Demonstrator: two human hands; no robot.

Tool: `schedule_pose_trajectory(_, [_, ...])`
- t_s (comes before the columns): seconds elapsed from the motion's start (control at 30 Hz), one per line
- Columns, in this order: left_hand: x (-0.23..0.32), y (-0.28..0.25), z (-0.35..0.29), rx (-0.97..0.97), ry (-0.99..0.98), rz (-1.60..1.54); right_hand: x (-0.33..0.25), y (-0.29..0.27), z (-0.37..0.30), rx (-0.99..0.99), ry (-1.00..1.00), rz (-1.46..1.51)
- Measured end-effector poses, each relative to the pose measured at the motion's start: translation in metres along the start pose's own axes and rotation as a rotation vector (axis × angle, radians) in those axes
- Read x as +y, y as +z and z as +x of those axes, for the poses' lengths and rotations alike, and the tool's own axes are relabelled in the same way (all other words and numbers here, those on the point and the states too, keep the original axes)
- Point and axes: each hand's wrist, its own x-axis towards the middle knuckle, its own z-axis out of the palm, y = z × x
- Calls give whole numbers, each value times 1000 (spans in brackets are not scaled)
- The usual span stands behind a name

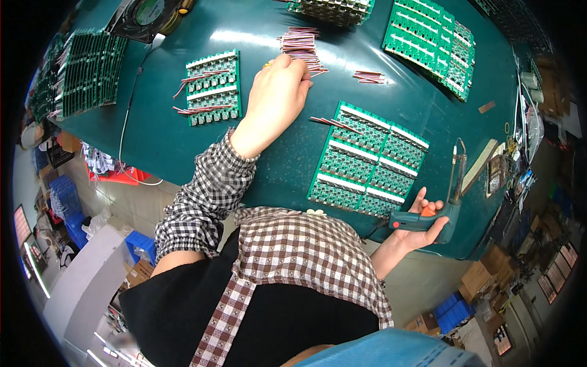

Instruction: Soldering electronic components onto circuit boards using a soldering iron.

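Observation:
My left hand (276, 92) reaches over the near edge of a pile of short red, white and black wires (298, 44). Its fingers are curled together at the wires, and whatever lies between the fingertips is hidden. At the lower right, my right hand (422, 229) grips a dark teal soldering gun (411, 221) with an orange trigger, its metal tip pointing away from me. Left of the gun lies a green circuit board panel (367, 162) with white connector strips, and several wires (335, 125) rest across its upper left corner.
Left of my left hand sits a smaller circuit board (213, 92) with wires on it. Stacked boards (92, 70) stand at far left, more (428, 43) at upper right. A small wire bundle (369, 77) lies on the green table mat (275, 174). A fan (147, 15) stands at upper left.

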Motion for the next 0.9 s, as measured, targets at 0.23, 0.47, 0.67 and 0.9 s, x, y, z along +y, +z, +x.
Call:
schedule_pose_trajectory(0.23, [2, 9, -1, 46, 26, -47, -17, -4, -6, -92, -40, -60])
schedule_pose_trajectory(0.47, [-1, 14, -2, 86, 65, 1, -54, -1, 0, -38, -133, -192])
schedule_pose_trajectory(0.67, [3, 13, 4, 150, 79, 33, -117, -10, 15, -68, -265, -359])
schedule_pose_trajectory(0.9, [9, 27, -7, 66, 90, 372, -248, 11, 9, 114, -460, -540])
